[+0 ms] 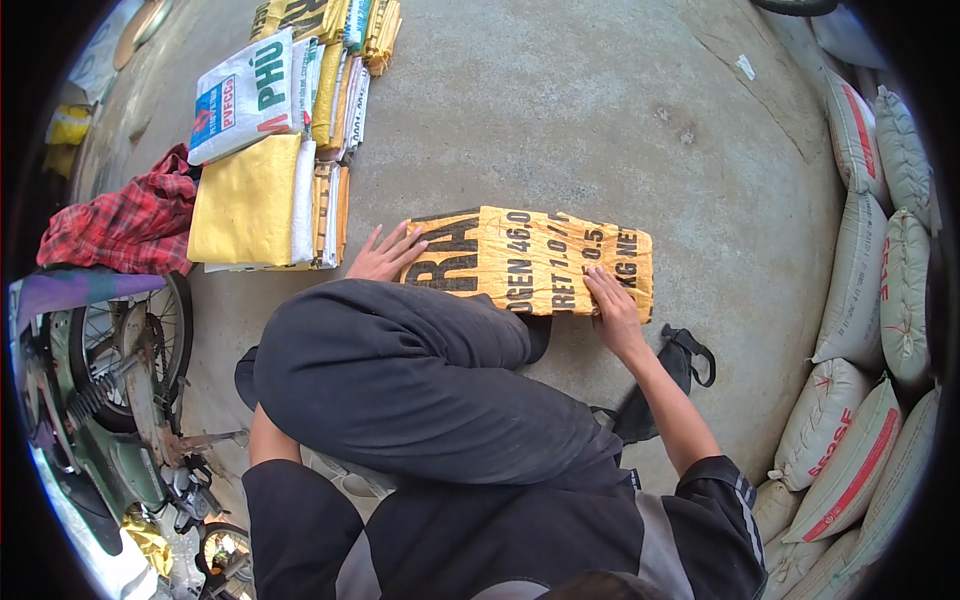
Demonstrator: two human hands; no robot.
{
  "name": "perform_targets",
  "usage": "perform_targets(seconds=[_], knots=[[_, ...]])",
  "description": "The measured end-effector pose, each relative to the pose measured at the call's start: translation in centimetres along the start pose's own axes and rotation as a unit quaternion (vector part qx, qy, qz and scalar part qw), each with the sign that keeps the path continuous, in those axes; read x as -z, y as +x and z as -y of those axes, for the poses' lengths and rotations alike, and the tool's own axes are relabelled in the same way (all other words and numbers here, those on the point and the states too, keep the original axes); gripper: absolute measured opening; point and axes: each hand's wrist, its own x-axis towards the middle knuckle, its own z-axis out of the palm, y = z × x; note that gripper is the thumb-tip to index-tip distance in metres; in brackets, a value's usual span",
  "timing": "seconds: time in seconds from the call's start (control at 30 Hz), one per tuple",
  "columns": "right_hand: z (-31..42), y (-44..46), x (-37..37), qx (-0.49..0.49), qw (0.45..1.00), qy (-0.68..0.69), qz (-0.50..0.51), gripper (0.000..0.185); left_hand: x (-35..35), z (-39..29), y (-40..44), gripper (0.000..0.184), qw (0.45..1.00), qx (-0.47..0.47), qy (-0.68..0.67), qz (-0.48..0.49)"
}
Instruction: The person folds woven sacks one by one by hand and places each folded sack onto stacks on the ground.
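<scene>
A folded orange woven sack (505, 262) with black print lies lengthwise on the concrete floor in front of my bent legs. At its left end my left hand (384, 254) rests with fingers stretched out, their tips on the sack's edge. Toward the other end, my right hand (613, 300) lies on the printed face, fingers extended and pressing on it. Part of the sack's near edge is hidden behind my knee.
Stacks of folded sacks (243, 200) stand at the upper left, beside a red plaid cloth (130, 215). A motorbike (130, 350) is on the left. Filled sacks (850, 275) are piled along the right. A black strapped item (640, 410) lies near my right arm.
</scene>
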Motion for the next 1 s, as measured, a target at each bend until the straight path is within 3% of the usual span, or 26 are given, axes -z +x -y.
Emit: perform_targets(seconds=[0.07,0.1,0.17,0.2,0.23,0.27,0.3,0.37,0.4,0.43,0.47,0.5,0.53,0.57,0.63,0.67,0.7,0.77,0.83,0.9,1.0], knots=[[0.6,1.3,2.5,-0.053,0.994,0.094,-0.03,0.047,-0.6,0.3,-0.6,0.085,0.998,-0.007,-0.062,-0.002],[1.2,2.3,5.2,-0.118,0.984,0.126,0.035,0.041,0.4,-0.2,-1.0,0.085,0.998,-0.008,-0.062,-0.003],[2.0,4.9,10.2,-0.14,0.979,0.118,0.087,0.034,3.4,-1.6,-1.8,0.064,0.96,0.064,-0.262,-0.077],[2.5,6.4,12.8,-0.142,0.979,0.119,0.086,0.034,3.4,-1.7,-1.7,0.064,0.96,0.062,-0.261,-0.076],[3.0,8.0,15.3,-0.159,0.963,0.141,0.169,0.035,3.4,-1.7,-1.6,0.051,0.892,0.166,-0.397,-0.14],[3.1,9.4,16.8,-0.173,0.939,0.162,0.25,0.036,3.5,-1.6,-1.6,0.041,0.789,0.263,-0.519,-0.199],[2.7,10.6,17.6,-0.173,0.939,0.162,0.248,0.036,4.1,-1.3,-1.3,0.041,0.79,0.262,-0.517,-0.2],[1.4,13.1,18.7,-0.041,0.915,0.267,0.301,0.041,6.9,-0.4,-0.4,0.04,0.713,0.31,-0.564,-0.278],[0.6,14.6,18.5,-0.038,0.915,0.266,0.3,0.041,8.1,-0.6,0.3,0.045,0.702,0.314,-0.563,-0.304],[-0.4,16.1,18.0,-0.064,0.88,0.302,0.36,0.045,8.5,-0.8,0.8,0.045,0.701,0.314,-0.561,-0.307],[-1.2,17.2,17.2,-0.089,0.839,0.336,0.418,0.05,8.8,-0.9,1.0,0.049,0.69,0.308,-0.59,-0.284],[-2.1,17.8,15.6,-0.086,0.839,0.336,0.419,0.05,9.0,-0.8,1.2,0.054,0.678,0.302,-0.618,-0.26],[-3.2,18.3,13.2,-0.116,0.837,0.308,0.437,0.052,7.6,0.4,1.3,0.061,0.732,0.333,-0.554,-0.216],[-4.2,18.5,10.8,-0.146,0.834,0.279,0.453,0.055,6.7,0.4,1.3,0.061,0.733,0.333,-0.552,-0.218],[-4.8,18.0,5.4,-0.11,0.901,0.092,0.41,0.06,4.9,-0.4,1.1,0.069,0.809,0.333,-0.462,-0.141],[-4.0,17.4,3.2,-0.144,0.917,0.05,0.368,0.059,3.7,-0.2,0.9,0.065,0.787,0.337,-0.498,-0.137],[-1.7,16.5,2.6,-0.119,0.943,-0.052,0.306,0.06,2.8,0.2,0.6,0.065,0.786,0.341,-0.498,-0.134],[2.1,13.7,0.0,-0.016,0.993,-0.07,0.097,0.059,1.7,0.8,-0.4,0.07,0.738,0.323,-0.575,-0.144],[5.4,12.0,-1.4,0.076,0.995,-0.058,0.041,0.056,3.0,0.7,-0.9,0.072,0.728,0.327,-0.588,-0.131],[7.1,9.8,-4.9,0.063,0.996,-0.016,0.067,0.052,4.0,0.8,-1.5,0.075,0.706,0.316,-0.618,-0.144],[8.6,9.6,-5.5,0.051,0.997,-0.044,0.026,0.051,7.7,-0.2,-0.9,0.073,0.705,0.298,-0.627,-0.147]])
